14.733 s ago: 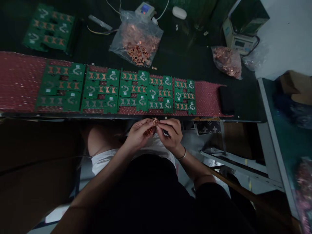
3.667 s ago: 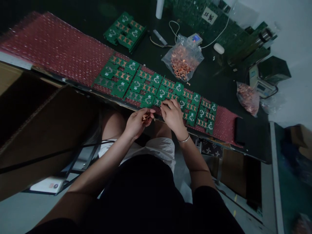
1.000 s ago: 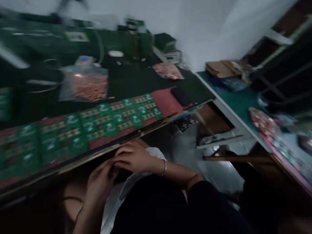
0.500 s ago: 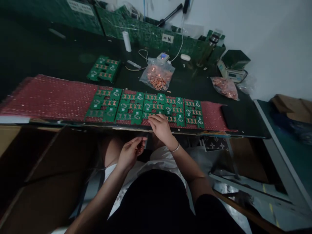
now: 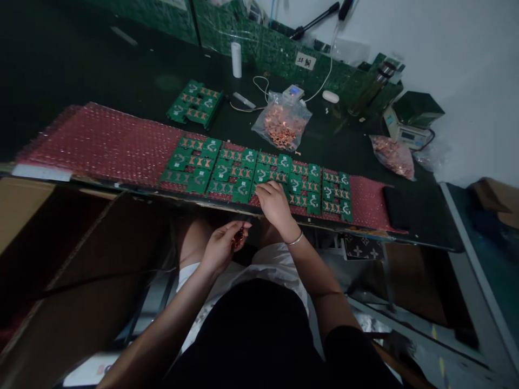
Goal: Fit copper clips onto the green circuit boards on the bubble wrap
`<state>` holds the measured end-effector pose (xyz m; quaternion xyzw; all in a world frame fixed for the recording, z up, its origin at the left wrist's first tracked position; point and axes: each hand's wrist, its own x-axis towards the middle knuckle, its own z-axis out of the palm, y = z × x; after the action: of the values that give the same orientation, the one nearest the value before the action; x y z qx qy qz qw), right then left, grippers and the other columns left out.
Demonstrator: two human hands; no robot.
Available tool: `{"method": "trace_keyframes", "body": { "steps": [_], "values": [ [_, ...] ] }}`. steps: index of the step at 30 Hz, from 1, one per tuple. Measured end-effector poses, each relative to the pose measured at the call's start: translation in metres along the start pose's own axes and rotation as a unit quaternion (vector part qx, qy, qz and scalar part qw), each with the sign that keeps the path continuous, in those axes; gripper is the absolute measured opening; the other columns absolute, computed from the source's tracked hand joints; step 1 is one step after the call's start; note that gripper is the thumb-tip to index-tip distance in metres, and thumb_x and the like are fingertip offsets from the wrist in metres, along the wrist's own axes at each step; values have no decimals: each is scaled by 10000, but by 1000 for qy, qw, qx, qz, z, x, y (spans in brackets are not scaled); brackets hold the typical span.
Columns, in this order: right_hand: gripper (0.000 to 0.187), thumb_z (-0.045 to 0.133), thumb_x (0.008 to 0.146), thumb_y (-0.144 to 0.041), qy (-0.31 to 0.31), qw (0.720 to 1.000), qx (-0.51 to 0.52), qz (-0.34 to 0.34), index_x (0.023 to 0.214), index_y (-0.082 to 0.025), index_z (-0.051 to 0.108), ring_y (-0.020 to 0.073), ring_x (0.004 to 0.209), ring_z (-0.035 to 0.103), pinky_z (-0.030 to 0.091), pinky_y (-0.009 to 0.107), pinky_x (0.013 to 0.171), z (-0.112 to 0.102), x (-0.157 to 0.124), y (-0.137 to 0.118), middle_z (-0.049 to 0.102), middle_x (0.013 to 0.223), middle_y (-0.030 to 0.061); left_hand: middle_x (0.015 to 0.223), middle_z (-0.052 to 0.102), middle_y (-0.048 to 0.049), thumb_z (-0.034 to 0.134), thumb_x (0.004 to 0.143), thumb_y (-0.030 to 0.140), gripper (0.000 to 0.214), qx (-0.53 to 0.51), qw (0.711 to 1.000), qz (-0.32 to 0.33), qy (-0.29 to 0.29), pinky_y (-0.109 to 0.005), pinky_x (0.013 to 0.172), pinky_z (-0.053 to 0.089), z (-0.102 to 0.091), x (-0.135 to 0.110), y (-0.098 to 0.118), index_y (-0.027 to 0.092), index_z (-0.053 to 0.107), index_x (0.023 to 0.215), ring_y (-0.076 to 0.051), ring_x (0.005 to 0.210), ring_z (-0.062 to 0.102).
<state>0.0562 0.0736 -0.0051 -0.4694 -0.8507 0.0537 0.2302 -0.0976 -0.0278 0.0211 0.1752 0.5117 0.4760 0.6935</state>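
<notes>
My left hand (image 5: 220, 246) is curled below the table's front edge, closed around a small heap of shiny copper pieces (image 5: 239, 236). Over the front edge of the middle green circuit board (image 5: 265, 172) lies my right hand (image 5: 275, 206), its fingers bent and pressed together at the board's lowest row. What its fingertips pinch, if anything, is hidden. Several green circuit boards stand side by side in a row, with bone-shaped copper pieces in rows on them. On the leftmost board (image 5: 190, 162) and the one beside it, the front row looks grey rather than copper.
Pink bubble wrap (image 5: 117, 141) lies under the boards. Behind are a stack of circuit boards (image 5: 195, 104), an open bag of copper pieces (image 5: 283, 123), a white cylinder (image 5: 236, 60) and a small device (image 5: 293, 92). To the right are another bag (image 5: 392, 155), a scale (image 5: 409, 135) and a black flat object (image 5: 396, 208).
The camera view has turned, so the table appears shifted right and tilted. My right hand stays at the middle board's front row; my left hand still holds the copper pieces.
</notes>
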Motion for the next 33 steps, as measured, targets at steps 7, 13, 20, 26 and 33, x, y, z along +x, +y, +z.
{"method": "trace_keyframes", "body": {
  "steps": [7,13,20,26,33],
  "values": [
    [246,487,981,-186,-16,999,-46,0,1011,-196,731,280,1118,500,375,470,962,-17,-1,-7,650,1184,117,651,633,-42,740,704,355,226,5,999,43,9,-182,460,364,2,2,13,142,760,776,-100,515,508],
    [199,552,966,-269,38,984,171,-34,1091,-244,705,200,1053,572,463,395,939,-34,-24,-35,625,1082,68,724,683,-59,666,774,264,132,14,996,82,23,-207,542,430,9,-5,37,159,744,797,-154,631,575],
    [145,581,966,-288,0,971,229,-69,1045,-260,700,184,1012,570,480,385,932,-39,-37,-47,613,1020,46,651,613,-28,594,828,334,218,-42,998,52,2,-197,449,326,5,4,24,171,700,729,-104,499,454],
    [135,568,972,-312,7,963,268,-19,910,-226,651,180,958,590,493,352,885,-33,-31,-43,613,947,42,621,579,-27,636,799,432,280,-43,996,42,-66,-216,425,276,-2,9,12,174,682,700,-104,480,441],
    [184,562,966,-325,39,946,314,72,838,-218,639,152,866,625,524,307,823,-26,-29,-46,628,860,20,506,487,21,757,744,455,348,25,989,81,-118,-200,421,226,-2,7,13,130,654,673,-56,423,348]
  ]
}}
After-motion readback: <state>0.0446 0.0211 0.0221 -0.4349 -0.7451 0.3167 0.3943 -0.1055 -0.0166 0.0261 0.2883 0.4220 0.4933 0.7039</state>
